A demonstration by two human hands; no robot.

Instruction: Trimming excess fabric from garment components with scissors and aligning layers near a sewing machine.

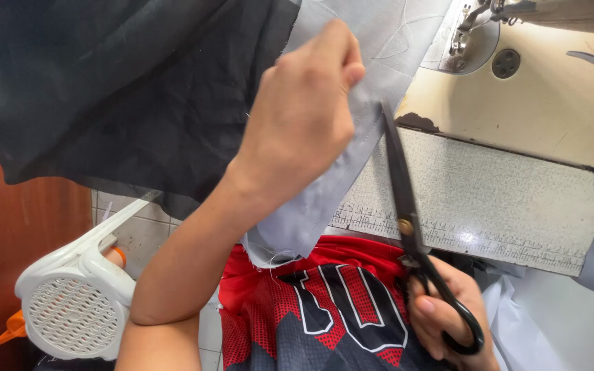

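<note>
At the lower right of the frame the right hand (448, 319) has its fingers through the loops of black scissors (414, 240), whose blades run up-frame to the grey fabric strip (324, 185) that the left hand (304, 113) pinches at centre top.

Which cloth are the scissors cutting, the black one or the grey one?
The grey cloth. The scissors in the right hand lie against its edge, and the left hand pinches it. The black cloth hangs further left, away from the blades.
</note>
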